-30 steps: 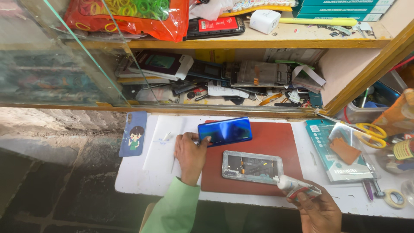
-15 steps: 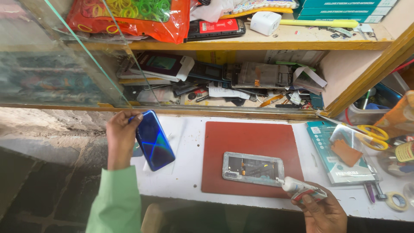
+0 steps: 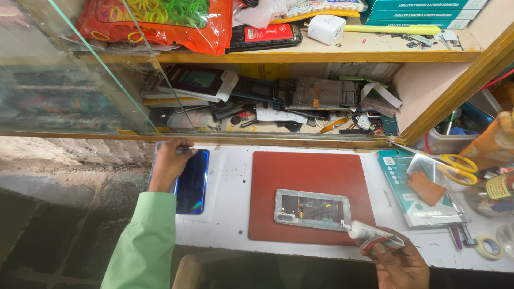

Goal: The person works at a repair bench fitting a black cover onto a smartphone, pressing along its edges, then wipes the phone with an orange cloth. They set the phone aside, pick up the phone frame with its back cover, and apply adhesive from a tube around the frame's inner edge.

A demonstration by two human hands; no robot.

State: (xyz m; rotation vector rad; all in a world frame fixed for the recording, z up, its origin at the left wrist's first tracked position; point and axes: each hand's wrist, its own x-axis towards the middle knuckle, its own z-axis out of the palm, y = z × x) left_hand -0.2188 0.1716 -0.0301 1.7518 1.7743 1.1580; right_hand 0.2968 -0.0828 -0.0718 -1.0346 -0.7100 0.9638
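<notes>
My left hand (image 3: 170, 160), in a light green sleeve, rests on the far end of a glossy blue phone back cover (image 3: 191, 182) lying flat at the left end of the white worktop (image 3: 231, 182). My right hand (image 3: 399, 262) grips a small white glue tube (image 3: 369, 234) with a red band. Its nozzle points at the lower right corner of an opened phone frame (image 3: 312, 208). That frame lies with its insides up on a red work mat (image 3: 310, 176).
Yellow-handled scissors (image 3: 455, 163) and a teal packet (image 3: 420, 187) lie right of the mat, a tape roll (image 3: 487, 247) further right. Behind, a wooden shelf (image 3: 278, 140) holds phone parts and boxes. A glass panel (image 3: 69, 69) stands at the left.
My left hand carried the blue cover from the mat's top edge to the left, then laid it flat on the worktop. My right hand with the tube has barely moved.
</notes>
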